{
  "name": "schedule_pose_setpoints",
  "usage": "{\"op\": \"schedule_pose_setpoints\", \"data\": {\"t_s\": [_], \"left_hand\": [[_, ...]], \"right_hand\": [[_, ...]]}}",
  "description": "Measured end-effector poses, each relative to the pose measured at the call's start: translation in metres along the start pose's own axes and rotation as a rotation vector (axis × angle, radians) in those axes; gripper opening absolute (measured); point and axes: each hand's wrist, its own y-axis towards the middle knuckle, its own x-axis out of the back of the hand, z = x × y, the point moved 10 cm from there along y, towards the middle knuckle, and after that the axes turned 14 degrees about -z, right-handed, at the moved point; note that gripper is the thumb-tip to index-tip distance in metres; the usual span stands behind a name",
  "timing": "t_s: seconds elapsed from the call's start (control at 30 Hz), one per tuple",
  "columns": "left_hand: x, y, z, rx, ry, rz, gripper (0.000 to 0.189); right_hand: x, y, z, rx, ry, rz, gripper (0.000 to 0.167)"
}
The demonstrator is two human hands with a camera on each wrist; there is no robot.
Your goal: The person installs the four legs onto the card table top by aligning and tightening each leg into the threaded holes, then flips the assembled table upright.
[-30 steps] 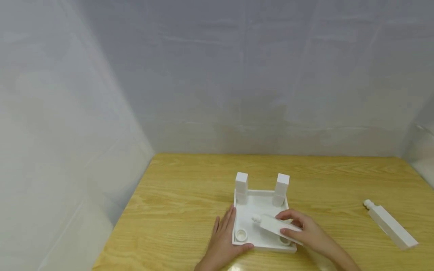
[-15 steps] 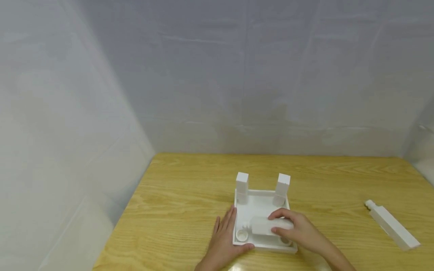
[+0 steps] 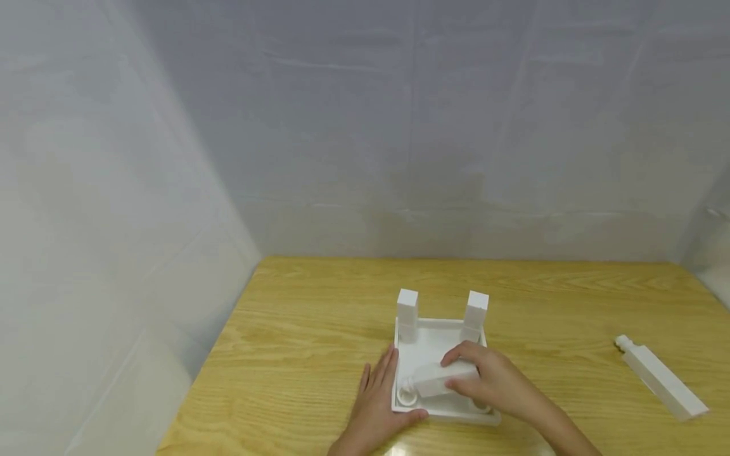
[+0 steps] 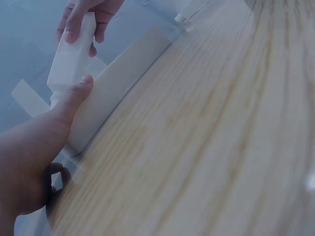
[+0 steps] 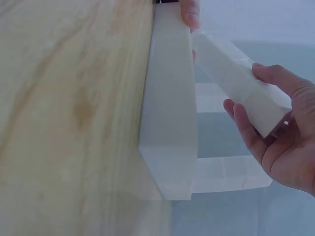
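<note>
A white square base (image 3: pixel 433 345) lies on the wooden table with two white legs (image 3: pixel 407 313) (image 3: pixel 475 315) standing upright in its far corners. My right hand (image 3: pixel 485 380) grips a third white leg (image 3: pixel 439 382) (image 5: pixel 241 86) (image 4: pixel 71 56), tilted with its peg end down toward the near-left socket (image 3: pixel 406 397). My left hand (image 3: pixel 379 405) lies flat against the base's left edge (image 4: pixel 118 93), thumb along the near side. The near-right socket is mostly hidden under my right hand.
A fourth white leg (image 3: pixel 661 379) with a peg lies loose on the table at the far right. Grey-white walls close in the table at the back and left. Bare wood (image 3: pixel 296 342) spreads left of the base.
My right hand has swung the held leg leftward and lowered its peg end toward the near-left socket. The left hand has stayed at the base's edge.
</note>
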Motion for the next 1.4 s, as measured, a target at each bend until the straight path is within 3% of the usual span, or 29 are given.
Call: {"op": "schedule_pose_setpoints", "data": {"t_s": [0.37, 0.67, 0.93, 1.07, 1.4], "left_hand": [[-0.001, 0.000, 0.000, -0.003, -0.008, 0.003, 0.109], [-0.001, -0.001, 0.000, -0.015, -0.007, -0.002, 0.109], [0.000, -0.001, 0.000, -0.009, -0.024, -0.006, 0.108], [0.002, 0.000, -0.001, -0.018, -0.018, -0.013, 0.108], [0.004, 0.000, -0.004, -0.034, -0.011, -0.023, 0.104]], "right_hand": [[0.001, 0.007, 0.037, 0.257, -0.122, -0.066, 0.040], [-0.004, 0.011, 0.054, 0.333, -0.152, -0.085, 0.051], [-0.013, 0.010, 0.076, 0.466, -0.126, -0.099, 0.053], [-0.017, 0.011, 0.081, 0.475, -0.100, -0.097, 0.051], [-0.034, 0.015, 0.084, 0.410, -0.065, 0.007, 0.045]]}}
